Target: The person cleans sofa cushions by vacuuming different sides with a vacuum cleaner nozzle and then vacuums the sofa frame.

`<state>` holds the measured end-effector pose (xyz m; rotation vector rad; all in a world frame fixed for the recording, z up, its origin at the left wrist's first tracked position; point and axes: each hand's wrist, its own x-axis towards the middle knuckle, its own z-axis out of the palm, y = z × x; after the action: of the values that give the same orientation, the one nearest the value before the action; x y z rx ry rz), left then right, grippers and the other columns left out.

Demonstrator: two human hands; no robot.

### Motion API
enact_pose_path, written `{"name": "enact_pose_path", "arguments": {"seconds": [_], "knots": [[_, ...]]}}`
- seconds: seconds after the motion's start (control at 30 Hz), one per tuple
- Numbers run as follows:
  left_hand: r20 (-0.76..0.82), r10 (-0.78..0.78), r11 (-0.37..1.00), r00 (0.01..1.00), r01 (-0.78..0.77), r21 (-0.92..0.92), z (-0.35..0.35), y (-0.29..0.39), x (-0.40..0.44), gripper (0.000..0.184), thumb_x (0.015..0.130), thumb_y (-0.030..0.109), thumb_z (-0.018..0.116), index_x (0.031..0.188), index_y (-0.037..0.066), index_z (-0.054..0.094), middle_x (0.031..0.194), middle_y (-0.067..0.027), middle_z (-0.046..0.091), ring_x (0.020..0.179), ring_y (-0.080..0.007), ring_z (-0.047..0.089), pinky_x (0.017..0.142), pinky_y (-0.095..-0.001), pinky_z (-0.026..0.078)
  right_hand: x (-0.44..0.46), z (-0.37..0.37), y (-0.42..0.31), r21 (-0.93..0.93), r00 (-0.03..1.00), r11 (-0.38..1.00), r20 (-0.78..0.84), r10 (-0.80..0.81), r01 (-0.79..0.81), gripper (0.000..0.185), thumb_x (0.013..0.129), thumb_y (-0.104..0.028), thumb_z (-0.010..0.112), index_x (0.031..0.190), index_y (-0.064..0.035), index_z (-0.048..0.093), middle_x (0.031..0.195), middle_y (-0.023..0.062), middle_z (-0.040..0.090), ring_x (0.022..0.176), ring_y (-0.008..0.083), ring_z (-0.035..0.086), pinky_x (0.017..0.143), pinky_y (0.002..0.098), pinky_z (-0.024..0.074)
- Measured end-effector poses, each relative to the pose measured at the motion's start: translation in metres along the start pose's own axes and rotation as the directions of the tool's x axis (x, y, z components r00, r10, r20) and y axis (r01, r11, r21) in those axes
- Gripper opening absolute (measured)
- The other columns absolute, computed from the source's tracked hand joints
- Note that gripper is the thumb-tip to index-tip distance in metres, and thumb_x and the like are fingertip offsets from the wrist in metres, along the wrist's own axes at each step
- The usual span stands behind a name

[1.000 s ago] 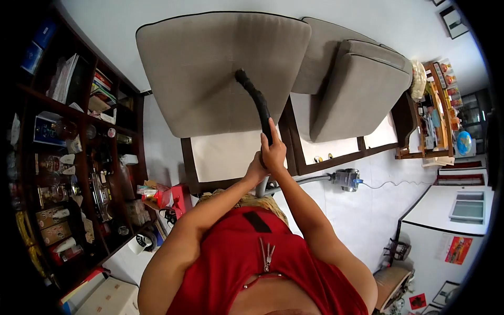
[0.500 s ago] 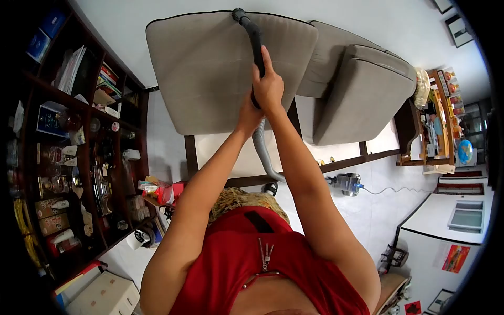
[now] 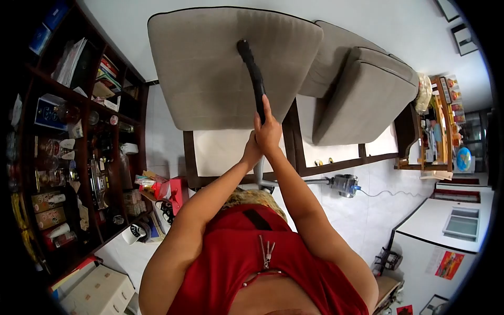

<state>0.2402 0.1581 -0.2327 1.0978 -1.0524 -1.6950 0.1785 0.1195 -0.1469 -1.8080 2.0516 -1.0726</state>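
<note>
A black vacuum wand (image 3: 253, 71) runs up from my hands, its tip over the upper middle of a large grey cushion (image 3: 199, 79) that stands upright. My right hand (image 3: 268, 131) is wrapped round the wand, with the index finger along it. Just below and to the left, my left hand (image 3: 253, 149) is closed on the wand's lower end, partly hidden by the right one. A grey hose (image 3: 312, 181) leads from below my hands to a vacuum cleaner (image 3: 345, 185) on the floor at the right.
More grey cushions (image 3: 367, 100) lean at the right on the dark sofa frame (image 3: 328, 167). A dark shelf unit (image 3: 107, 126) full of items fills the left side. A red bag (image 3: 178, 192) stands beside it. A wooden rack (image 3: 441, 126) is at the far right.
Over the last second the wand went up to the cushion's top edge and then came back down, both hands moving with it. The tip is now below that edge.
</note>
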Motion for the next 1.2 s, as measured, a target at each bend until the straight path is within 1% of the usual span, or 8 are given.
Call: {"name": "enact_pose_path", "arguments": {"seconds": [0.07, 0.27, 0.4, 0.57, 0.67, 0.83, 1.03, 1.2], "knots": [[0.079, -0.126, 0.958, 0.989, 0.142, -0.250, -0.002, -0.030, -0.003, 0.046, 0.091, 0.008, 0.067, 0.128, 0.007, 0.040, 0.124, -0.0070, 0.053, 0.116, -0.0174, 0.054, 0.095, -0.0314, 0.046, -0.015, 0.001, 0.008, -0.048, 0.997, 0.998, 0.070, 0.041, -0.037, 0.066, 0.092, -0.020, 0.063, 0.152, -0.0273, 0.035, 0.085, 0.0198, 0.071, 0.072, 0.0387, 0.069, 0.060, 0.0454, 0.0514], [0.038, -0.216, 0.974, 0.976, 0.213, 0.079, 0.000, -0.006, -0.034, 0.062, 0.084, 0.013, 0.076, 0.132, 0.004, 0.038, 0.127, -0.0096, 0.054, 0.118, -0.0235, 0.056, 0.095, -0.0339, 0.047, -0.037, 0.003, 0.028, 0.020, 0.988, 0.994, 0.109, 0.106, -0.109, 0.066, 0.092, -0.022, 0.064, 0.152, -0.0294, 0.036, 0.081, 0.0195, 0.069, 0.067, 0.0381, 0.067, 0.057, 0.0453, 0.0499], [0.024, -0.037, 0.996, 0.999, 0.035, 0.088, 0.004, -0.002, -0.033, 0.068, 0.081, 0.014, 0.079, 0.135, 0.004, 0.039, 0.126, -0.0127, 0.057, 0.116, -0.0254, 0.058, 0.095, -0.0356, 0.047, -0.024, -0.024, 0.008, 0.084, 0.982, 0.985, 0.121, 0.143, -0.154, 0.065, 0.091, -0.022, 0.064, 0.150, -0.0281, 0.039, 0.082, 0.0195, 0.069, 0.068, 0.0386, 0.067, 0.058, 0.0466, 0.0499], [-0.026, 0.364, 0.910, 0.931, -0.350, 0.224, 0.001, 0.044, 0.007, 0.070, 0.082, 0.019, 0.078, 0.139, 0.004, 0.040, 0.126, -0.0145, 0.059, 0.117, -0.0258, 0.058, 0.096, -0.0351, 0.046, 0.033, -0.049, -0.048, 0.214, 0.978, 0.960, -0.141, -0.153, 0.181, 0.062, 0.092, -0.023, 0.064, 0.149, -0.0273, 0.041, 0.080, 0.0187, 0.069, 0.072, 0.0395, 0.067, 0.064, 0.0470, 0.0512], [0.064, 0.473, 0.880, 0.879, -0.475, 0.021, -0.003, 0.138, 0.036, 0.055, 0.086, 0.017, 0.073, 0.134, 0.005, 0.049, 0.123, -0.0092, 0.058, 0.107, -0.0197, 0.059, 0.090, -0.0333, 0.048, 0.086, -0.046, -0.082, 0.162, 0.981, 0.974, -0.140, -0.137, 0.160, 0.062, 0.091, -0.024, 0.064, 0.149, -0.0277, 0.041, 0.080, 0.0182, 0.069, 0.073, 0.0397, 0.067, 0.066, 0.0469, 0.0518], [0.101, 0.144, 0.988, 0.984, -0.137, -0.069, -0.024, 0.170, 0.048, 0.053, 0.086, 0.013, 0.072, 0.133, 0.006, 0.049, 0.121, -0.0059, 0.058, 0.104, -0.0141, 0.057, 0.087, -0.0306, 0.047, 0.120, -0.017, -0.086, 0.099, 0.999, 0.994, -0.037, -0.035, 0.039, 0.063, 0.092, -0.026, 0.062, 0.150, -0.0324, 0.038, 0.078, 0.0180, 0.068, 0.069, 0.0389, 0.066, 0.065, 0.0460, 0.0508], [-0.037, 0.118, 0.981, 0.992, -0.111, 0.156, -0.022, 0.104, 0.019, 0.058, 0.091, 0.014, 0.066, 0.142, 0.008, 0.040, 0.130, -0.0064, 0.053, 0.120, -0.0175, 0.051, 0.098, -0.0322, 0.042, 0.050, 0.008, -0.046, 0.094, 0.978, 0.979, -0.125, -0.168, 0.180, 0.070, 0.090, -0.021, 0.066, 0.152, -0.0310, 0.036, 0.080, 0.0147, 0.068, 0.067, 0.0351, 0.068, 0.060, 0.0444, 0.0527], [0.121, -0.010, 0.998, 0.993, 0.018, -0.065, -0.042, -0.037, 0.023, 0.067, 0.099, 0.018, 0.055, 0.156, 0.012, 0.020, 0.145, -0.0073, 0.043, 0.137, -0.0211, 0.037, 0.114, -0.0325, 0.030, -0.003, 0.023, -0.012, 0.010, 0.993, 0.993, -0.017, -0.116, 0.116, 0.072, 0.090, -0.019, 0.067, 0.152, -0.0306, 0.034, 0.080, 0.0136, 0.068, 0.065, 0.0334, 0.067, 0.056, 0.0430, 0.0520]]}}
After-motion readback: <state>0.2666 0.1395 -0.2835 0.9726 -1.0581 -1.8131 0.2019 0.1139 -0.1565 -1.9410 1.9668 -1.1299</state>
